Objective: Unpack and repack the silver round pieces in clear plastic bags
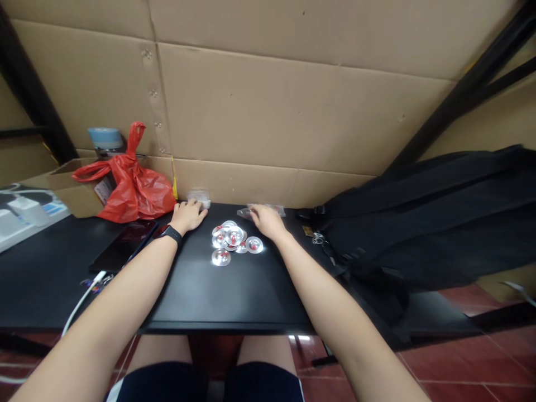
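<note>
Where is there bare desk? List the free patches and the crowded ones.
Free: the black desktop between the silvery round discs and the near edge; and left, between the white power strip and dark flat device. Crowded: the back, with left hand, right hand, red plastic bag; right side, under the black fabric bag.

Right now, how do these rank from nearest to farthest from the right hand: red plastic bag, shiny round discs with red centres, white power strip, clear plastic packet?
From the right hand, in the head view:
1. Clear plastic packet, at its fingers
2. Shiny discs, just left
3. Red bag, beyond the left hand
4. White power strip, far left
</note>
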Available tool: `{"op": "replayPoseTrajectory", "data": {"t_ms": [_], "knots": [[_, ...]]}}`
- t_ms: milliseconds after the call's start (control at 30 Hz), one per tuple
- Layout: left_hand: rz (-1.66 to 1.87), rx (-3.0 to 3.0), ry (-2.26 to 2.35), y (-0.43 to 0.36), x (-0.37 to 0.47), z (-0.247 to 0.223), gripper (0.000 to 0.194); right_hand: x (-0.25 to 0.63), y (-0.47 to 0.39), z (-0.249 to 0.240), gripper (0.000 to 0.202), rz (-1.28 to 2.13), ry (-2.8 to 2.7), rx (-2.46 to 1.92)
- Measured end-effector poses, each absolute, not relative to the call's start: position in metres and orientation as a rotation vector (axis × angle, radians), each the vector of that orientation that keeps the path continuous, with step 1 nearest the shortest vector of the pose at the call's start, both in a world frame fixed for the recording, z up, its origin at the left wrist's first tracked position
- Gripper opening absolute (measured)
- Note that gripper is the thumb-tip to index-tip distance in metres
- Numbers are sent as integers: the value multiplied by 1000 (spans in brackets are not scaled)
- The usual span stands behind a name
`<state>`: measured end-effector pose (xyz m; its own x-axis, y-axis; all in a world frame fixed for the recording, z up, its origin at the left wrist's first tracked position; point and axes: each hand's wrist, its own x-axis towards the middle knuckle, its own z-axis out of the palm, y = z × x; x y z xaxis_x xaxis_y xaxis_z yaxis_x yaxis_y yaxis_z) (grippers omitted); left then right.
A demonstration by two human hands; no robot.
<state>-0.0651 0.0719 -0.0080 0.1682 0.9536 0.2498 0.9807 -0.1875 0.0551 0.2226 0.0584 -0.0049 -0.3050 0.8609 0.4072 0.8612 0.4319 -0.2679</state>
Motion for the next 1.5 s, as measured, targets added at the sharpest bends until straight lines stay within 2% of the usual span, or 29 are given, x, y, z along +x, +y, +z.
{"op": "replayPoseTrajectory", "data": {"t_ms": [133, 267, 433, 533, 767, 967, 1067, 1300, 1433, 1500], "knots": [[-346, -2296, -1916, 71, -65, -8, 54, 229, 60, -7, 17, 17, -2019, -1535], [-390, -2299, -1903, 71, -64, -8, 56, 235, 63, -6, 10, 231, -1822, -1343], [-469, -2280, -1881, 68, -64, -5, 53, 233, 56, 12, 26, 663, -1681, -1008], [-516, -2312, -1832, 63, -65, -1, 49, 225, 42, 24, 31, 788, -1673, -922], [-526, -2349, -1849, 46, -64, 8, 43, 207, 16, 30, 34, 740, -1766, -954], [-426, -2418, -1951, 40, -59, 18, 54, 207, 15, 24, 25, 503, -2002, -979], [-421, -2433, -1910, 36, -57, 24, 52, 208, 14, 24, 26, 414, -1981, -977], [-715, -2284, -1744, 22, -43, 38, 38, 209, 10, 30, 21, 372, -2069, -971], [-966, -2795, -1572, 16, -24, 41, 39, 204, 8, 30, 21, 390, -1984, -935], [-1105, -3018, -1470, 13, -14, 38, 52, 202, 8, 30, 21, 416, -1927, -914]]}}
